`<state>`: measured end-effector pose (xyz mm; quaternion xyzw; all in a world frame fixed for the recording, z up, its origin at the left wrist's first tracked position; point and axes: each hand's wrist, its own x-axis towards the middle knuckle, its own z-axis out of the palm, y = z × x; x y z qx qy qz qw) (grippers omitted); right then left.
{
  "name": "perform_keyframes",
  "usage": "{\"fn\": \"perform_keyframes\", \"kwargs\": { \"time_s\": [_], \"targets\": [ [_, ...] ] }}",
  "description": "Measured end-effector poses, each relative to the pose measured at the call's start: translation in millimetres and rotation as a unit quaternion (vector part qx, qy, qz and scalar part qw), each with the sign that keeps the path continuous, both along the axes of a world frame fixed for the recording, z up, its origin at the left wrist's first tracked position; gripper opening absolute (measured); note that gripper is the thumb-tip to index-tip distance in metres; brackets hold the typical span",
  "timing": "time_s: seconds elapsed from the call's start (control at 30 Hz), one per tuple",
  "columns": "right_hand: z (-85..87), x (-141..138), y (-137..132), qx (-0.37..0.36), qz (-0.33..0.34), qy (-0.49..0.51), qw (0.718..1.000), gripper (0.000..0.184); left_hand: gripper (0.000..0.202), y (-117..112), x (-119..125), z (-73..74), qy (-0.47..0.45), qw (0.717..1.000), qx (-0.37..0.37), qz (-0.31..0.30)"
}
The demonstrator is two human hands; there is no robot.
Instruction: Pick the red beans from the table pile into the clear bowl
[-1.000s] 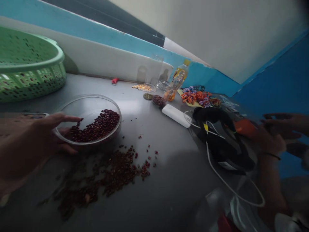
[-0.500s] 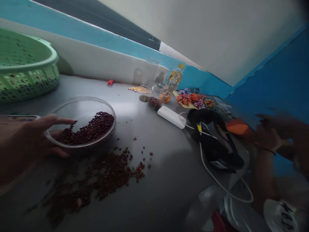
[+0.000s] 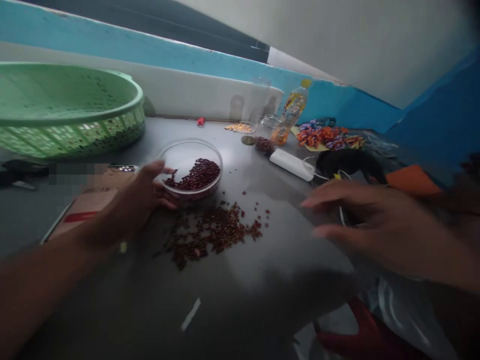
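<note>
My left hand (image 3: 152, 190) grips the near left rim of a clear bowl (image 3: 221, 172), thumb over the edge and fingers beneath. Dark red beans (image 3: 200, 175) lie in the bowl, heaped toward its right side. In front of the bowl a loose pile of mixed beans (image 3: 217, 230) is spread on the grey table (image 3: 240, 305). My right hand (image 3: 360, 215) hovers over the table's right side, thumb and fingers apart, with nothing in it; it is blurred and partly covers a black strap-like object (image 3: 348, 162) and its white cable.
A green basket (image 3: 138, 102) stands at the back left, near a phone (image 3: 82, 200). Along the back are corn kernels (image 3: 238, 128), a jar (image 3: 270, 122), a drink bottle (image 3: 294, 107) and colourful craft pieces (image 3: 330, 135). A white power bank (image 3: 291, 164) lies at centre right.
My right hand has come in from the far right over the table. The view has shifted left, showing more of the basket and phone. My left hand still holds the bowl.
</note>
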<state>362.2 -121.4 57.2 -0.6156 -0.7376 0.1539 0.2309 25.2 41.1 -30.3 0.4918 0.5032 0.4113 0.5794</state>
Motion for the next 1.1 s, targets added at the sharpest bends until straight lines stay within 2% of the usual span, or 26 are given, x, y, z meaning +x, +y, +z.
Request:
{"fn": "perform_keyframes", "kwargs": {
  "time_s": [0.07,0.1,0.23,0.33,0.47,0.57,0.7,0.77,0.87,1.0,1.1],
  "targets": [
    [-10.7,-33.6,20.5,-0.138,0.108,-0.023,0.984,0.037,0.037,0.5,2.2,3.1,-0.015,1.000,-0.014,-0.015],
    [-16.1,-42.7,31.6,-0.176,0.125,-0.042,0.976,0.037,0.036,1.4,2.0,3.0,-0.020,0.999,-0.018,-0.021],
    [-36.6,-50.1,61.7,-0.243,0.100,-0.030,0.964,0.038,0.041,6.8,-2.8,-4.7,-0.018,0.999,-0.016,-0.028],
    [-48.5,-50.6,67.4,-0.281,0.078,0.008,0.957,0.037,0.046,9.9,-4.8,-9.6,-0.024,0.999,-0.012,-0.031],
    [-59.5,-55.3,72.2,-0.330,0.066,0.067,0.939,0.025,0.055,9.8,-4.2,-7.3,-0.021,0.999,-0.025,-0.028],
    [-62.5,-55.5,73.1,-0.308,0.072,0.078,0.945,0.021,0.059,7.6,-3.2,-2.9,-0.017,0.999,-0.028,-0.027],
    [-53.8,-42.6,58.0,-0.202,0.057,0.067,0.975,0.022,0.057,5.4,-2.8,0.4,-0.014,0.999,-0.025,-0.020],
    [-43.1,-28.9,43.1,-0.142,0.015,0.058,0.988,0.021,0.054,5.1,-2.2,1.4,-0.014,1.000,-0.022,-0.013],
    [-22.3,-0.7,14.7,-0.073,-0.074,0.062,0.993,0.023,0.049,4.4,0.5,4.7,-0.002,0.999,-0.035,-0.001],
    [1.4,41.4,-24.9,0.007,-0.185,0.043,0.982,0.029,0.047,1.7,5.7,12.9,0.024,0.998,-0.046,0.021],
    [8.8,67.4,-48.2,0.039,-0.231,0.037,0.972,0.029,0.042,-0.4,8.3,17.6,0.014,0.999,-0.034,0.020]
  ]
}}
